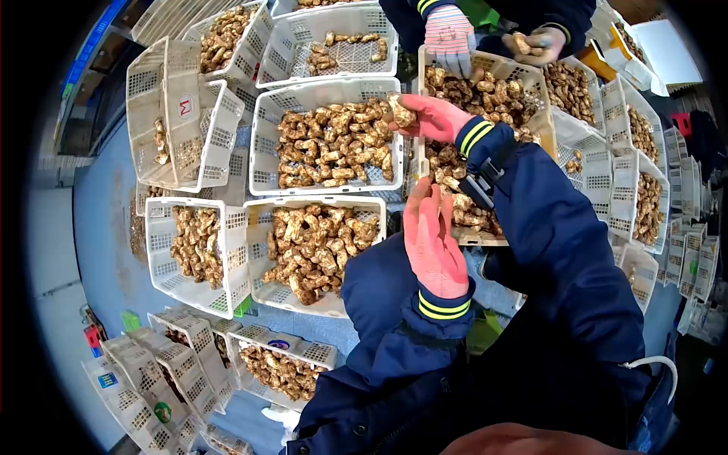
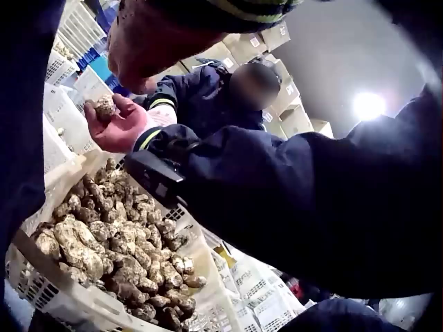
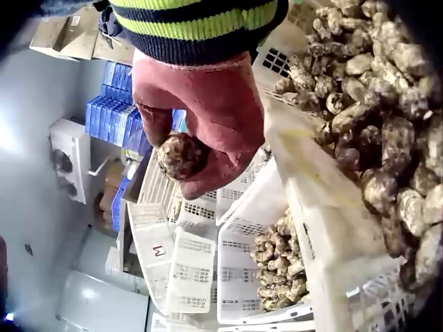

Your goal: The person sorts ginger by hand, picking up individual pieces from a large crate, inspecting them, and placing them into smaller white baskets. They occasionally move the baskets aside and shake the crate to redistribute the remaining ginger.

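Blue-grey flooring (image 1: 102, 243) shows between crowded white lattice plastic baskets (image 1: 326, 85) heaped with brown knobbly pieces (image 1: 334, 140) that look like mushrooms. One brown knobbly lump (image 1: 402, 114) sits pinched in the pink-gloved right hand (image 1: 434, 119), with thumb and fingers curled round it, above the rims of two full baskets. The pink-gloved left hand (image 1: 432, 243) hovers nearer the body, fingers straight and together, holding nothing. Across the baskets, another person's striped-gloved hand (image 1: 449, 34) reaches down to a basket rim. Their other hand (image 1: 535, 45) holds a small brown piece.
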Action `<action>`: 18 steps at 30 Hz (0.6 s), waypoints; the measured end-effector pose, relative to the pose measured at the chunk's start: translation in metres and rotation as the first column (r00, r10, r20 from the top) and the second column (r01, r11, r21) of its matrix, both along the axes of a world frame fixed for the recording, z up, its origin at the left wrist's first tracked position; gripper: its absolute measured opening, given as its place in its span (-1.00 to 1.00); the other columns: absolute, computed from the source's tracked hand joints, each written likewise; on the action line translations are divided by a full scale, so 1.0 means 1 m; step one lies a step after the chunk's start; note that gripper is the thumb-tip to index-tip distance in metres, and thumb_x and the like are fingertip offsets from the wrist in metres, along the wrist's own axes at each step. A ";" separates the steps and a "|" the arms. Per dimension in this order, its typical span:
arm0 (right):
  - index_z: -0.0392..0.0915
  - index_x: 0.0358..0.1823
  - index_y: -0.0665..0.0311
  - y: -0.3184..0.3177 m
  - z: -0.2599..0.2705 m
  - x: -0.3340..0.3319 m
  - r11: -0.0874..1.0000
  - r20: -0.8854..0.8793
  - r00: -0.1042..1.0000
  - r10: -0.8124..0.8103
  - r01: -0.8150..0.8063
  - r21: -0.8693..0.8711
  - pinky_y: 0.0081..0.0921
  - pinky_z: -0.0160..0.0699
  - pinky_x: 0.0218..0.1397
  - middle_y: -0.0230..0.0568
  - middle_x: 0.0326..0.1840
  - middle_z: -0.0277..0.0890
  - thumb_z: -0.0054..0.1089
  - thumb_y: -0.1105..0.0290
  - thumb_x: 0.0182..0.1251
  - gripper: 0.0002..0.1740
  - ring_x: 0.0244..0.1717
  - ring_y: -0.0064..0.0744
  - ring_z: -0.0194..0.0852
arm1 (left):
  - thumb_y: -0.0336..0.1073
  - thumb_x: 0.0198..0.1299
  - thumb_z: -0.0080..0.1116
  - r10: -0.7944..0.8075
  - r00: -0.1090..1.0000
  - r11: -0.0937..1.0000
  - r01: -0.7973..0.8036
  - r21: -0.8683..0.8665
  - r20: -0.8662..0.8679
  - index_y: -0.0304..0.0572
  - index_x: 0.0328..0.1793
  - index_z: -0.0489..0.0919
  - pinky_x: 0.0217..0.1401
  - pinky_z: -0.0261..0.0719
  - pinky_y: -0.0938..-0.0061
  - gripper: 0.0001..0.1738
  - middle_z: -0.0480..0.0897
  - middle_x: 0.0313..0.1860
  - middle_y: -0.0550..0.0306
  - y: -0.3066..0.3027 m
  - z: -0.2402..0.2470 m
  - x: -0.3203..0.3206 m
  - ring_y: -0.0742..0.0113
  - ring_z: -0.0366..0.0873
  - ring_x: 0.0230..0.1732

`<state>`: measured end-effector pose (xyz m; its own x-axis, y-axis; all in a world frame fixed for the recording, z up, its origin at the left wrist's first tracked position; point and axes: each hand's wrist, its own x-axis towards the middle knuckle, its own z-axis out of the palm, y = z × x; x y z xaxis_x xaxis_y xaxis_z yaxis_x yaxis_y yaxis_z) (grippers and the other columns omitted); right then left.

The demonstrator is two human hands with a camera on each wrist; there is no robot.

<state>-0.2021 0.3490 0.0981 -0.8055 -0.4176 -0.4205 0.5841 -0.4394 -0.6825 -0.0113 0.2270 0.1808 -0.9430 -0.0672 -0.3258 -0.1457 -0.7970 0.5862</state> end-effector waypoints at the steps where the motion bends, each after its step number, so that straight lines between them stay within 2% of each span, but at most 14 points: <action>1: 0.29 0.07 0.29 -0.002 0.004 0.003 0.996 0.012 1.000 0.015 -0.013 -0.089 -0.40 0.55 -0.08 -0.19 -0.08 0.44 -0.07 0.19 0.32 -0.60 -0.14 -0.31 0.50 | -0.13 0.24 -0.04 -0.007 1.000 0.999 0.007 0.036 0.004 -0.30 0.19 0.26 0.27 0.20 0.31 -0.50 0.30 0.19 0.03 -0.001 0.003 -0.001 0.12 0.23 0.25; 3: 0.27 0.10 0.24 -0.004 0.012 0.013 0.997 -0.085 0.996 0.017 -0.024 -0.074 -0.46 0.51 -0.08 -0.14 -0.08 0.43 -0.16 0.03 0.33 -0.52 -0.12 -0.35 0.46 | -0.13 0.24 -0.04 -0.047 0.999 0.997 0.045 -0.063 -0.026 -0.31 0.19 0.26 0.26 0.20 0.32 -0.50 0.31 0.19 0.02 -0.001 0.007 0.000 0.12 0.23 0.25; 5: 0.27 0.10 0.21 -0.004 0.016 0.017 0.993 -0.082 0.996 0.043 -0.052 -0.107 -0.49 0.49 -0.06 -0.14 -0.08 0.44 -0.20 -0.01 0.33 -0.50 -0.12 -0.37 0.45 | -0.13 0.24 -0.04 -0.071 0.995 0.993 0.064 -0.096 -0.070 -0.31 0.19 0.26 0.26 0.20 0.32 -0.50 0.31 0.19 0.02 -0.001 0.009 0.001 0.11 0.22 0.25; 7: 0.27 0.10 0.21 -0.001 0.018 0.020 0.993 -0.080 0.996 0.046 -0.054 -0.100 -0.49 0.50 -0.07 -0.19 -0.07 0.43 -0.15 0.02 0.32 -0.51 -0.13 -0.39 0.47 | -0.14 0.24 -0.04 -0.088 0.989 0.989 0.072 -0.133 -0.119 -0.31 0.19 0.27 0.26 0.21 0.32 -0.51 0.31 0.18 0.02 -0.002 0.010 0.002 0.11 0.22 0.25; 9: 0.27 0.10 0.21 0.004 0.016 0.020 0.984 -0.001 0.991 0.137 -0.135 0.119 -0.53 0.52 -0.13 -0.27 -0.06 0.42 -0.07 0.07 0.30 -0.54 -0.16 -0.42 0.50 | -0.13 0.24 -0.04 -0.050 0.999 0.997 0.051 0.052 -0.017 -0.31 0.17 0.28 0.26 0.21 0.32 -0.51 0.31 0.18 0.02 -0.002 0.008 0.001 0.11 0.24 0.24; 10: 0.29 0.08 0.21 -0.001 0.022 0.024 0.962 0.108 0.990 0.096 -0.120 0.244 -0.58 0.54 -0.19 -0.29 -0.06 0.42 0.00 0.17 0.28 -0.58 -0.17 -0.43 0.52 | -0.13 0.24 -0.04 -0.051 0.999 0.997 0.052 0.055 -0.020 -0.31 0.17 0.28 0.26 0.21 0.32 -0.51 0.31 0.18 0.02 -0.002 0.009 0.001 0.11 0.24 0.24; 11: 0.36 -0.01 0.24 -0.001 0.025 0.026 0.942 0.155 0.982 0.112 -0.155 0.299 -0.63 0.56 -0.30 -0.29 -0.09 0.42 0.04 0.24 0.25 -0.66 -0.21 -0.44 0.53 | -0.13 0.24 -0.04 -0.058 0.998 0.996 0.059 0.063 -0.016 -0.30 0.16 0.29 0.26 0.21 0.32 -0.52 0.31 0.18 0.02 -0.001 0.009 0.001 0.11 0.25 0.23; 13: 0.40 -0.07 0.28 -0.002 0.014 0.018 0.931 0.230 0.964 0.133 -0.201 0.304 -0.65 0.56 -0.39 -0.32 -0.11 0.40 0.07 0.29 0.23 -0.70 -0.29 -0.46 0.54 | -0.13 0.24 -0.04 -0.069 0.998 0.995 0.069 0.072 -0.014 -0.30 0.16 0.29 0.25 0.22 0.32 -0.53 0.32 0.17 0.02 0.000 0.009 0.002 0.11 0.26 0.22; 14: 0.42 -0.15 0.31 -0.004 0.007 0.010 0.942 0.168 0.982 0.088 -0.137 0.306 -0.69 0.55 -0.46 -0.35 -0.23 0.42 0.11 0.29 0.20 -0.73 -0.38 -0.48 0.54 | -0.13 0.24 -0.05 -0.067 0.998 0.994 0.068 0.081 -0.022 -0.30 0.15 0.30 0.25 0.22 0.33 -0.53 0.32 0.17 0.02 0.000 0.010 0.003 0.12 0.26 0.21; 15: 0.42 -0.14 0.33 -0.009 0.000 -0.002 0.936 0.149 0.989 0.021 -0.072 0.345 -0.73 0.53 -0.46 -0.32 -0.34 0.44 0.14 0.30 0.18 -0.70 -0.44 -0.50 0.50 | -0.13 0.24 -0.05 -0.062 0.998 0.994 0.064 0.088 -0.029 -0.30 0.15 0.30 0.25 0.22 0.33 -0.54 0.32 0.17 0.03 -0.001 0.010 0.003 0.12 0.27 0.21; 16: 0.41 -0.12 0.32 0.005 -0.040 -0.031 0.878 -0.105 0.978 0.182 -0.113 0.465 -0.77 0.43 -0.56 -0.33 -0.31 0.46 0.10 0.26 0.21 -0.69 -0.42 -0.49 0.53 | -0.14 0.25 -0.07 -0.070 0.997 0.995 0.073 0.067 -0.043 -0.29 0.16 0.29 0.25 0.21 0.33 -0.55 0.32 0.17 0.04 -0.001 0.007 0.003 0.13 0.26 0.21; 18: 0.42 -0.12 0.29 -0.014 -0.015 -0.045 0.895 0.092 0.991 -0.102 0.051 0.443 -0.81 0.31 -0.70 -0.34 -0.30 0.47 0.08 0.19 0.22 -0.66 -0.45 -0.49 0.56 | -0.15 0.27 -0.12 -0.085 0.996 0.993 0.088 0.081 -0.036 -0.32 0.19 0.26 0.26 0.20 0.33 -0.53 0.31 0.19 0.02 -0.005 0.011 0.002 0.13 0.24 0.24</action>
<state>-0.2470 0.3350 0.0831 -0.7656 -0.1092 -0.6340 0.6431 -0.1570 -0.7495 -0.0093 0.2223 0.1921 -0.9543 0.0410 -0.2961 -0.1984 -0.8278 0.5248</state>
